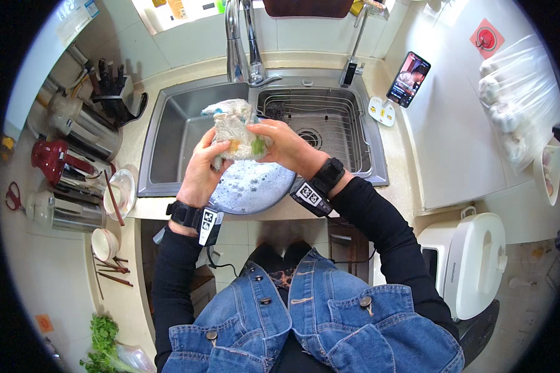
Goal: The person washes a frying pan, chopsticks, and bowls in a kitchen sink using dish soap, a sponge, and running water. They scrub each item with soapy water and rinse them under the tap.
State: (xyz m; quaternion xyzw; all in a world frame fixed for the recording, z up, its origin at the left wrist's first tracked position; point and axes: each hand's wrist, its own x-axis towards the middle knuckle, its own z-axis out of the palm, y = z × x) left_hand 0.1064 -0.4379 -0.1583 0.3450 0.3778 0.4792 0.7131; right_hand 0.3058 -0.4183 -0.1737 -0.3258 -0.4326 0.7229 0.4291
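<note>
A wet, off-white dishcloth [233,124] with yellow, green and blue patches is bunched up between my two hands. My left hand [201,163] grips its lower left side, thumb lying over the front. On the other side, my right hand [284,144] closes on its right edge with the thumb on top. Just below the cloth, a basin of sudsy water [249,186] rests at the front of the double sink [168,146]. The cloth is held over the sink's middle, and my hands hide part of the basin's far rim.
A wire rack [348,133] sits in the right bowl; the faucet [236,56] rises behind. A phone [409,79] stands on the right counter. To the left are a knife block [113,93], a red-lidded pot [56,165], bowls [105,244] and chopsticks [113,273]. A white appliance [474,267] stands lower right.
</note>
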